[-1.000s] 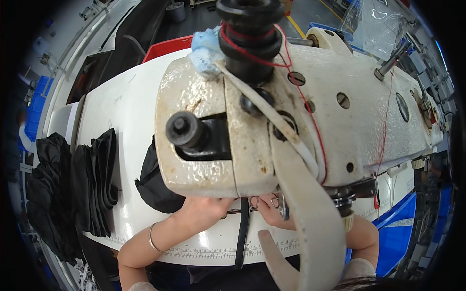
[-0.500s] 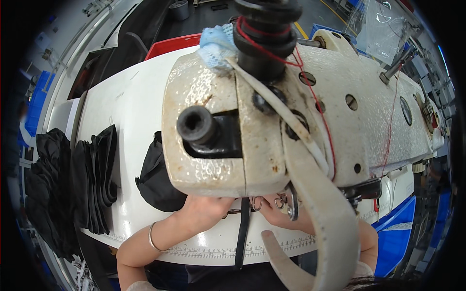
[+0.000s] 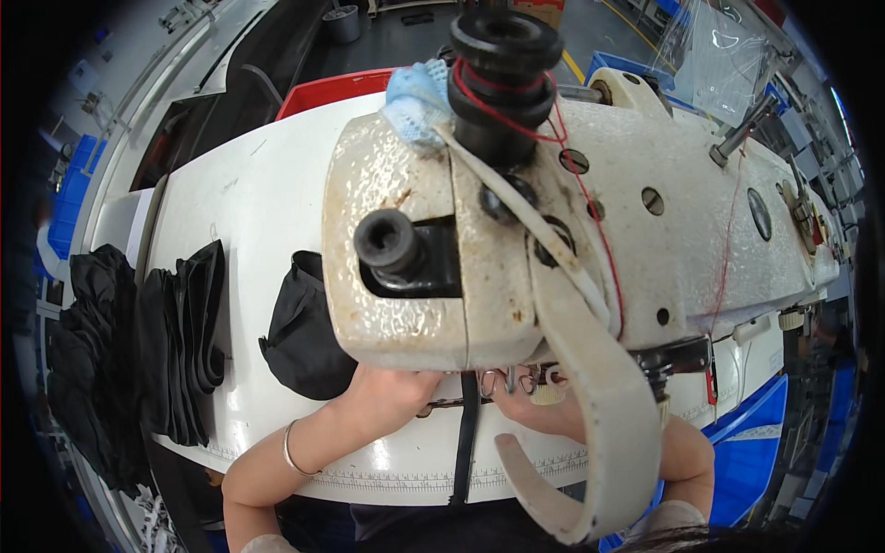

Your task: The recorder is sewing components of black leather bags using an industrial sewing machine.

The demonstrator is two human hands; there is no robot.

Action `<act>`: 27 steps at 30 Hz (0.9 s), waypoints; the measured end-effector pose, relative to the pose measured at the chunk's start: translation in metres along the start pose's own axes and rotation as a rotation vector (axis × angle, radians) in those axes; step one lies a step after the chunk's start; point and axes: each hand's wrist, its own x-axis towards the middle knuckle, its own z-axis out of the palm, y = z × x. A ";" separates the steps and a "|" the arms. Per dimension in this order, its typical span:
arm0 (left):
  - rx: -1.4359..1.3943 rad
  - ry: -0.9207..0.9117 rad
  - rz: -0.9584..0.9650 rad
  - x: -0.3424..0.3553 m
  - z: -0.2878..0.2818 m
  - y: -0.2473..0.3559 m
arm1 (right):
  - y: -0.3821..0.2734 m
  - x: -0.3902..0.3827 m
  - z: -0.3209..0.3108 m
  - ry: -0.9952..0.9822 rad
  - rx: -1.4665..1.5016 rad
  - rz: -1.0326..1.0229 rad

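Observation:
A white sewing machine [image 3: 396, 323] fills the middle of the view and hides most of my fingers. My left hand [image 3: 392, 394] rests under the left side of its head, beside a black fabric piece [image 3: 309, 341] that lies partly behind the machine. On the other side, my right hand [image 3: 535, 415] is under the head, close to bent metal wire guides [image 3: 507, 381]. Between both hands a narrow black strip [image 3: 467, 442] runs from beneath the machine toward my body, over the table edge. What the fingers touch is hidden.
Folded black fabric pieces [image 3: 184, 341] and a black bundle [image 3: 92, 359] lie at the left. The table [image 3: 240, 203] has a ruler scale along its near edge. A curved pale lever [image 3: 631, 442] hangs in front of my right forearm. Blue bins [image 3: 751, 452] stand at the right.
The view has shifted slightly, so the machine sits a little differently in it. The black strip's near end has moved slightly right and up. Both hands stay almost in place.

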 end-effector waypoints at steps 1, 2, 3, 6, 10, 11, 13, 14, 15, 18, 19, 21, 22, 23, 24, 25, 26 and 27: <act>0.037 0.039 0.038 0.003 0.000 0.000 | 0.004 -0.001 -0.002 -0.076 0.025 0.019; 0.074 0.079 0.074 0.005 0.000 0.000 | 0.009 -0.003 -0.003 -0.153 0.051 0.039; 0.078 0.077 0.076 0.004 0.002 -0.001 | 0.019 -0.009 0.003 -0.150 0.053 0.035; -0.019 0.023 0.023 -0.001 0.006 -0.006 | 0.035 -0.019 0.021 -0.096 0.854 0.343; 0.080 0.067 0.048 0.000 0.007 -0.002 | 0.033 -0.014 0.024 -0.052 -0.109 -0.079; 0.093 0.073 0.050 0.001 0.007 -0.002 | 0.036 -0.015 0.026 0.001 -0.652 -0.361; 0.093 0.065 0.052 0.000 0.006 -0.003 | 0.030 -0.005 0.010 0.094 -0.718 -0.499; 0.091 0.059 0.055 -0.001 0.004 -0.004 | 0.028 -0.002 0.004 0.187 -0.784 -0.636; 0.088 0.060 0.056 0.001 0.004 -0.003 | 0.031 -0.005 0.004 0.186 -0.786 -0.634; 0.087 0.094 0.056 0.003 0.006 -0.004 | 0.044 -0.015 0.015 0.270 -0.808 -0.482; 0.106 0.082 0.057 0.001 0.008 -0.005 | 0.047 -0.018 0.019 0.282 -0.822 -0.453; 0.132 0.076 0.060 0.002 0.007 -0.005 | 0.054 -0.018 0.023 0.299 -0.839 -0.432; 0.095 0.097 0.031 0.004 0.005 -0.003 | 0.058 -0.016 0.025 0.256 -0.799 -0.367; 0.059 0.118 0.002 0.007 0.003 -0.001 | 0.058 -0.014 0.025 0.215 -0.760 -0.304; 0.076 0.198 0.053 0.012 -0.001 0.001 | 0.053 -0.011 0.020 0.221 -0.772 -0.309; 0.081 0.209 0.062 0.013 -0.002 0.000 | 0.043 -0.008 0.014 0.211 -0.740 -0.368; 0.052 0.177 0.041 0.012 0.000 -0.002 | 0.032 -0.006 0.007 0.200 -0.707 -0.427; 0.021 0.139 0.020 0.009 0.001 -0.003 | 0.025 -0.006 0.004 0.189 -0.669 -0.479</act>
